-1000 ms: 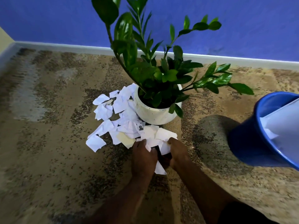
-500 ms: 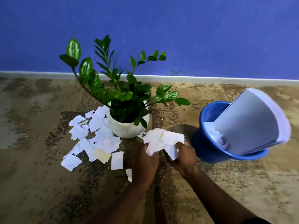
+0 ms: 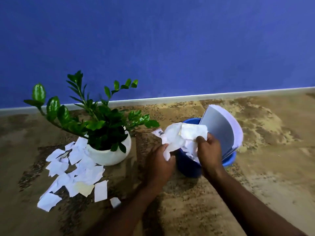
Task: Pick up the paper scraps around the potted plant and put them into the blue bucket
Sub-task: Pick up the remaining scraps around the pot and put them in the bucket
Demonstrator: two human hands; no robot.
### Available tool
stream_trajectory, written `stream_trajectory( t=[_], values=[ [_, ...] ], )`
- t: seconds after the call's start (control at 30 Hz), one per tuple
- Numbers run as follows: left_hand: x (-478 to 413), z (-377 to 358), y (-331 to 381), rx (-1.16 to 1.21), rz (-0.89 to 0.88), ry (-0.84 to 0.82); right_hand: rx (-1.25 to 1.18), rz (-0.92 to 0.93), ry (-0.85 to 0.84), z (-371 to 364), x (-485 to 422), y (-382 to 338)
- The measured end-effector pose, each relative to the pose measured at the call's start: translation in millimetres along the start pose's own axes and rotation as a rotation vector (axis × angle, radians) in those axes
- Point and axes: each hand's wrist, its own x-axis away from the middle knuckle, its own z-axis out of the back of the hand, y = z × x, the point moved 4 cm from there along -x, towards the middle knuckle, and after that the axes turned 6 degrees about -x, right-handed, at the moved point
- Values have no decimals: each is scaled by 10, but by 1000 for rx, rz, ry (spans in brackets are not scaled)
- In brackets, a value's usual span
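Both my hands hold one bunch of white paper scraps (image 3: 180,135) above the near rim of the blue bucket (image 3: 187,169). My left hand (image 3: 161,161) grips the bunch's left side. My right hand (image 3: 208,150) grips its right side, over the bucket's mouth. A large curled grey-white sheet (image 3: 221,132) stands in the bucket, with a few scraps beside it. To the left stands the potted plant (image 3: 109,150) in a white pot. Several more white scraps (image 3: 75,169) lie on the floor at its left and front.
A blue wall with a white skirting board (image 3: 170,97) runs behind the plant and bucket. The floor (image 3: 264,167) is mottled brown and tan. One small scrap (image 3: 115,202) lies apart, near my left forearm.
Both hands lifted the bunch of scraps from the floor beside the pot and carried it rightward to over the bucket's mouth. The view shifted right and up.
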Motion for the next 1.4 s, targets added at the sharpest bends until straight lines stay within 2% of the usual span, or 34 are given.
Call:
stream_trajectory(
  t=[0.13, 0.23, 0.4, 0.57, 0.83, 0.97, 1.13, 1.23, 1.33, 1.4],
  values=[
    [-168, -180, 256, -104, -66, -95, 74, 86, 177, 415, -94, -246],
    [-264, -313, 434, -106, -68, -171, 173, 142, 246, 609, -147, -397],
    [-372, -374, 605, -38, -46, -166, 290, 201, 240, 647, -267, -420],
    [-437, -430, 636, 30, 42, -173, 308, 184, 232, 649, -317, -377],
    [-538, -629, 751, 186, 99, -353, 354, 202, 244, 739, -310, -464],
    [-549, -713, 787, 195, 64, -411, 394, 226, 238, 765, -341, -493],
    [-597, -645, 778, 76, 27, -301, 410, 227, 212, 768, -364, -515],
    [-627, -572, 754, 22, -18, -145, 472, 256, 195, 760, -347, -548],
    [-652, -470, 762, 62, -49, 37, 525, 277, 190, 748, -330, -583],
    [-687, -465, 799, 145, -103, 27, 530, 296, 177, 730, -358, -571]
  ],
)
